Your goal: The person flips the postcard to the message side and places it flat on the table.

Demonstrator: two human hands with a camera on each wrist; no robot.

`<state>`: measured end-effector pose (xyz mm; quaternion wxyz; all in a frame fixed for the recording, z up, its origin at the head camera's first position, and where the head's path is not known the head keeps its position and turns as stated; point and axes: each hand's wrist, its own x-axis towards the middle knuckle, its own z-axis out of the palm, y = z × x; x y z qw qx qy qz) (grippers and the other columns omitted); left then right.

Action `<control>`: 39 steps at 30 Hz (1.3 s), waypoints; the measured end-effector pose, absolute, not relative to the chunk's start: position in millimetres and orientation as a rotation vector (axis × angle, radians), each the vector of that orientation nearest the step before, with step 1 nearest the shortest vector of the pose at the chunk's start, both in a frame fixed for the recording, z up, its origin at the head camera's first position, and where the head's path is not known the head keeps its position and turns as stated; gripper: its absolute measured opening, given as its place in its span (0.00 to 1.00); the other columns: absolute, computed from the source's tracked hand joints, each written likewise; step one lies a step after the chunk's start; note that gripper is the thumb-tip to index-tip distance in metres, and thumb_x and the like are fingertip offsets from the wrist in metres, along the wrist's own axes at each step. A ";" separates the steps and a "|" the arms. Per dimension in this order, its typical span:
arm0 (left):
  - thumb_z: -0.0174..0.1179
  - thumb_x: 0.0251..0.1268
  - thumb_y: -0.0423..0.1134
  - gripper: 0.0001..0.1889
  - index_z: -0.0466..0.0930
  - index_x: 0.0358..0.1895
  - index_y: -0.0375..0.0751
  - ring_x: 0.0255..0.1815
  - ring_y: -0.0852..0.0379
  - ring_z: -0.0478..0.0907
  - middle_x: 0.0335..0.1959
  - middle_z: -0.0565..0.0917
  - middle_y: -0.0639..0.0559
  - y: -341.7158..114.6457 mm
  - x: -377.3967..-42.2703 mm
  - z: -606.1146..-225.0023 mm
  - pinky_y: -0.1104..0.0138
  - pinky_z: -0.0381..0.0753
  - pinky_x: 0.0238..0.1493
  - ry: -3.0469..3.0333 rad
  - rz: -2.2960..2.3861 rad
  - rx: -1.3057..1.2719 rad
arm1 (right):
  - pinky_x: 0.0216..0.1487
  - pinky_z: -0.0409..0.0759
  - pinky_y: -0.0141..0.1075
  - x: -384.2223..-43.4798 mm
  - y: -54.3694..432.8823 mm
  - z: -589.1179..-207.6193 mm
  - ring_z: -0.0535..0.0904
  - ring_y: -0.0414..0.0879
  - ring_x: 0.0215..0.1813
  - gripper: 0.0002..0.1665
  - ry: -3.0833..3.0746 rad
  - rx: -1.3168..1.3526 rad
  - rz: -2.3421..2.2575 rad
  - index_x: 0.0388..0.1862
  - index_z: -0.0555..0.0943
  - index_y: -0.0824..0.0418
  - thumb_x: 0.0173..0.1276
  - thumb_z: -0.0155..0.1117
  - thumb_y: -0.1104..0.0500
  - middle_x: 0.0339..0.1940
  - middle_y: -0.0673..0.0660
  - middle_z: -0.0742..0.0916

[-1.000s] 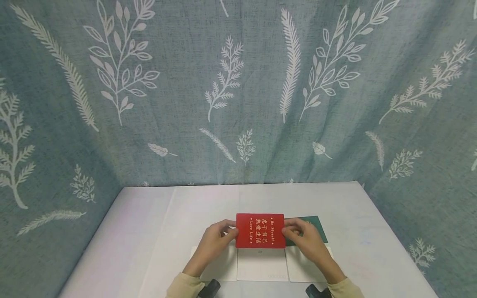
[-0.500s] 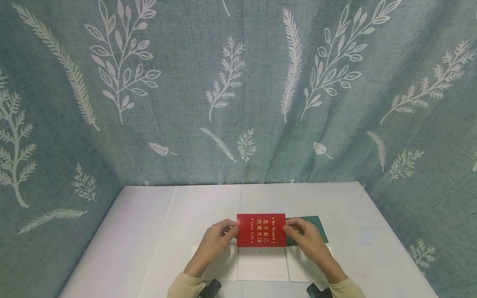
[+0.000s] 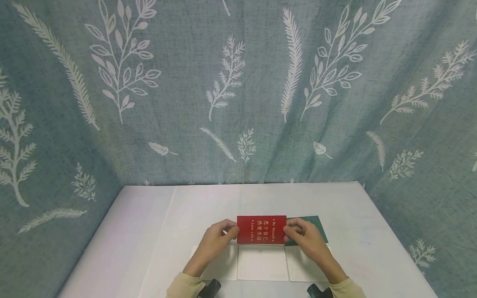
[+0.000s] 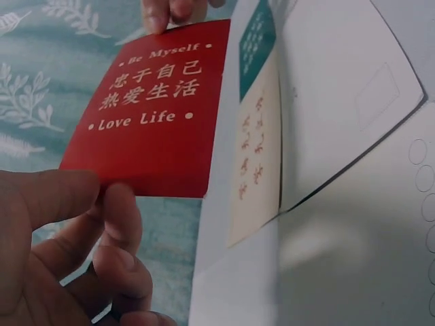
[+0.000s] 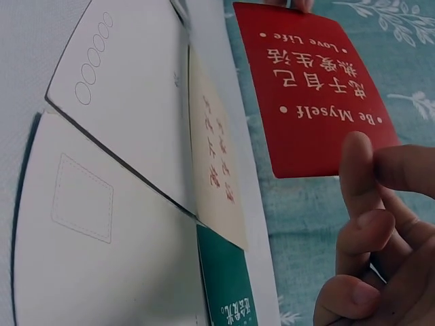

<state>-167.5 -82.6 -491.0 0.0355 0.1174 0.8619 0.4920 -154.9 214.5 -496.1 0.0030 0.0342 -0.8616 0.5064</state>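
A red card (image 3: 261, 230) with pale lettering, "Be Myself" and "Love Life" among it, is held up between both hands. My left hand (image 3: 217, 241) pinches its left short edge with thumb and fingers. At the opposite short edge, my right hand (image 3: 308, 240) pinches it the same way. Below the card, a cream card (image 4: 253, 163) with reddish writing lies on the table, seen in both wrist views. Beside it is a green card (image 3: 316, 228), partly covered by the right hand in the head view.
White postcards, one at left (image 3: 222, 267), one in the middle (image 3: 262, 267) and one at right (image 3: 303, 268), lie in a row on the white table (image 3: 149, 231) nearer the person. A patterned blue-green curtain (image 3: 179, 103) hangs behind and at both sides.
The red card has tilted, so it looks shorter and darker from above. Over the second, its lower edge has risen in view. Both hands keep their grip and stay almost in place.
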 end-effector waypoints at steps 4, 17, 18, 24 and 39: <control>0.58 0.75 0.50 0.15 0.84 0.46 0.42 0.35 0.53 0.81 0.29 0.85 0.57 -83.3 -166.8 -491.4 0.62 0.76 0.36 2.597 1.556 0.369 | 0.59 0.72 0.51 -154.6 214.7 -495.9 0.83 0.42 0.51 0.13 -2.720 0.139 1.603 0.47 0.83 0.55 0.73 0.66 0.48 0.26 0.44 0.88; 0.58 0.75 0.48 0.15 0.84 0.49 0.40 0.38 0.46 0.83 0.36 0.87 0.55 -84.7 -166.0 -491.9 0.62 0.79 0.37 2.568 1.579 0.378 | 0.42 0.73 0.40 -154.1 217.4 -497.8 0.80 0.46 0.39 0.16 -2.731 0.183 1.624 0.49 0.82 0.56 0.73 0.65 0.47 0.33 0.49 0.90; 0.58 0.75 0.48 0.15 0.84 0.50 0.40 0.38 0.46 0.83 0.37 0.88 0.55 -84.4 -165.9 -491.8 0.62 0.79 0.37 2.569 1.576 0.373 | 0.41 0.75 0.39 -153.9 217.8 -498.1 0.81 0.47 0.40 0.15 -2.725 0.202 1.632 0.50 0.82 0.56 0.73 0.65 0.47 0.35 0.50 0.91; 0.59 0.74 0.44 0.14 0.83 0.55 0.43 0.36 0.49 0.82 0.50 0.85 0.46 -85.5 -164.3 -492.1 0.62 0.78 0.35 2.580 1.559 0.364 | 0.42 0.81 0.35 -151.7 218.9 -498.4 0.85 0.55 0.45 0.15 -2.692 0.307 1.639 0.53 0.83 0.59 0.74 0.64 0.52 0.46 0.51 0.89; 0.64 0.69 0.37 0.14 0.84 0.56 0.50 0.32 0.68 0.76 0.48 0.85 0.59 -83.6 -159.6 -500.1 0.71 0.78 0.33 3.002 1.375 0.554 | 0.39 0.79 0.35 -147.2 216.7 -502.4 0.81 0.42 0.38 0.18 -2.612 0.316 1.547 0.56 0.84 0.46 0.68 0.72 0.50 0.52 0.46 0.87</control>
